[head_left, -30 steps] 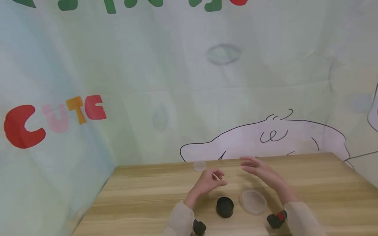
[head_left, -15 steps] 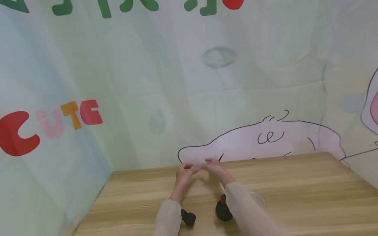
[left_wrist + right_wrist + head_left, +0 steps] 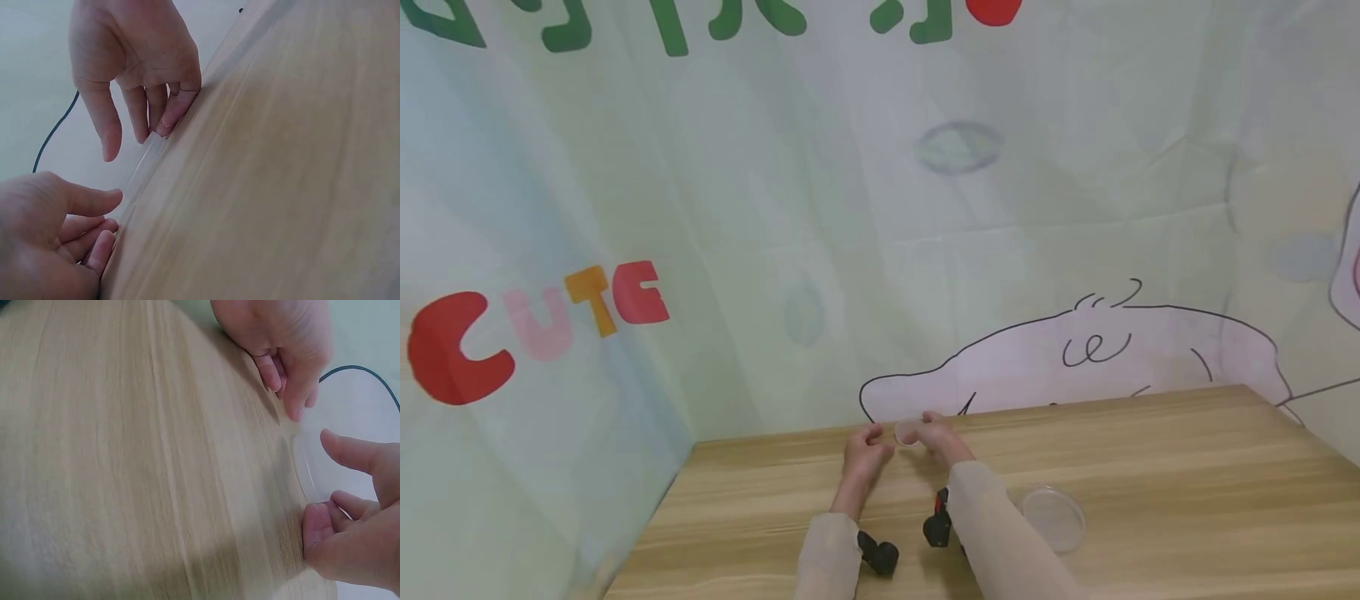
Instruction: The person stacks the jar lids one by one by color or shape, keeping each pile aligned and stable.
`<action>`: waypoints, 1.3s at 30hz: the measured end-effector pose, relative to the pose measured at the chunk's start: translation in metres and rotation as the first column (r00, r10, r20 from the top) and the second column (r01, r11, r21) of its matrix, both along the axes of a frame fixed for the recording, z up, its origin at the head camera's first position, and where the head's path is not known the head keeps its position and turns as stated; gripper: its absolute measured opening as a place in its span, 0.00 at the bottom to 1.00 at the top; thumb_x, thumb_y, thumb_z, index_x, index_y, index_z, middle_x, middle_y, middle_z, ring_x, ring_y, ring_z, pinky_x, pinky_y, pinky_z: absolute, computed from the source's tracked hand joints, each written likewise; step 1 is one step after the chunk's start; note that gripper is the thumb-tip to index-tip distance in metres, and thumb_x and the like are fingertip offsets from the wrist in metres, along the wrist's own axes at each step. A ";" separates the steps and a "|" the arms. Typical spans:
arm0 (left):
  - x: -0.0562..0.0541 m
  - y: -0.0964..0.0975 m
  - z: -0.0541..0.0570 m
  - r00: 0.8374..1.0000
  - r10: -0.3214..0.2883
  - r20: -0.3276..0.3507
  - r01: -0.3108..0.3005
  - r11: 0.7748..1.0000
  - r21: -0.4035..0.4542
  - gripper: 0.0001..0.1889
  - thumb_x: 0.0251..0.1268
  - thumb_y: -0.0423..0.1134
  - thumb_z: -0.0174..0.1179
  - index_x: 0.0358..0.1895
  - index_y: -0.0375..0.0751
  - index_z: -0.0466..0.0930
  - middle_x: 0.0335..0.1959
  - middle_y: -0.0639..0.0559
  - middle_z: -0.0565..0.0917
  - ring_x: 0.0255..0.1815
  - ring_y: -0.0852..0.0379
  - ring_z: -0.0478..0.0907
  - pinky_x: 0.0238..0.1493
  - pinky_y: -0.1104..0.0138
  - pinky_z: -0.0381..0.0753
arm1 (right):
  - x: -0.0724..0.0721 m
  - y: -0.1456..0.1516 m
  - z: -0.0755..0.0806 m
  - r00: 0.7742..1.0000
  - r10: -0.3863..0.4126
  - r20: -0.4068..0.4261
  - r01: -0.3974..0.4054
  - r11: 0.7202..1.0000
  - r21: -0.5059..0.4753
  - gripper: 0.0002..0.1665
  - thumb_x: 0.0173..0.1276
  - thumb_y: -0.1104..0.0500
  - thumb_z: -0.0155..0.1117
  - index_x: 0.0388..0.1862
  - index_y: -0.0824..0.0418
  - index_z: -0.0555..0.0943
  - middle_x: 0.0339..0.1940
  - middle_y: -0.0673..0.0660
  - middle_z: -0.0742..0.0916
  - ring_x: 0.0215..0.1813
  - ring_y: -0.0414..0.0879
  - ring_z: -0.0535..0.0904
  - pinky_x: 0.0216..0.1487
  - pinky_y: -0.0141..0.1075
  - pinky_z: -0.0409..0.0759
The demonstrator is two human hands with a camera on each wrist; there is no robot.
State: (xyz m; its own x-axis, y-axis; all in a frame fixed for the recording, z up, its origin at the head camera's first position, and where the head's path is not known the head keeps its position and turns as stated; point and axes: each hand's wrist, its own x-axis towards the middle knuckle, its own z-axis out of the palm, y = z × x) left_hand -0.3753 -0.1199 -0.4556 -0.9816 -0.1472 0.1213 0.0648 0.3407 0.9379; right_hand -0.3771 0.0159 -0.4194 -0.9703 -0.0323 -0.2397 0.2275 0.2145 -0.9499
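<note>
A small clear round dish or lid (image 3: 907,432) lies at the table's far edge; in the left wrist view the clear dish (image 3: 142,164) shows edge-on between both hands. My left hand (image 3: 863,456) is at its left side, fingers bent and thumb apart; close to its rim, contact unclear. On the other side, my right hand (image 3: 942,439) touches the rim with its fingertips. In the right wrist view the right hand (image 3: 359,519) holds its thumb raised off the dish (image 3: 306,464). Neither hand visibly pinches it.
A larger clear round dish (image 3: 1054,518) lies on the wooden table (image 3: 1150,467) right of the right sleeve (image 3: 1000,525). The sleeve hides most of the black round container. Behind the table's far edge hangs a printed cloth (image 3: 820,208).
Both hands have moved forward and left from the table's middle to the small dish. Over the last half second they have moved slightly apart, leaving the dish on the table's edge.
</note>
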 end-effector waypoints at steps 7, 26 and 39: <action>-0.001 0.002 -0.007 0.996 -0.021 -0.082 0.013 0.994 -0.104 0.16 0.47 0.25 0.66 0.44 0.29 0.83 0.42 0.38 0.85 0.38 0.56 0.73 0.39 0.69 0.70 | -0.007 -0.002 -0.013 0.998 -0.039 -0.052 0.041 0.999 0.036 0.44 0.54 0.74 0.62 0.71 0.74 0.61 0.72 0.72 0.69 0.71 0.65 0.67 0.72 0.52 0.64; 0.001 -0.002 -0.010 0.989 -0.122 -0.080 0.116 0.991 -0.068 0.18 0.49 0.29 0.67 0.47 0.30 0.82 0.43 0.36 0.86 0.36 0.59 0.72 0.38 0.70 0.69 | -0.001 0.015 0.002 0.986 0.163 0.037 -0.167 0.960 0.224 0.37 0.61 0.63 0.66 0.70 0.65 0.68 0.67 0.68 0.76 0.63 0.62 0.73 0.67 0.52 0.67; -0.003 0.005 0.003 0.989 -0.106 -0.098 0.127 0.960 0.248 0.17 0.61 0.31 0.63 0.51 0.25 0.79 0.47 0.36 0.83 0.37 0.64 0.79 0.41 0.70 0.77 | -0.010 0.021 0.047 0.953 0.293 -0.082 -0.269 0.937 0.222 0.33 0.68 0.58 0.64 0.69 0.68 0.69 0.53 0.63 0.83 0.46 0.46 0.78 0.54 0.39 0.78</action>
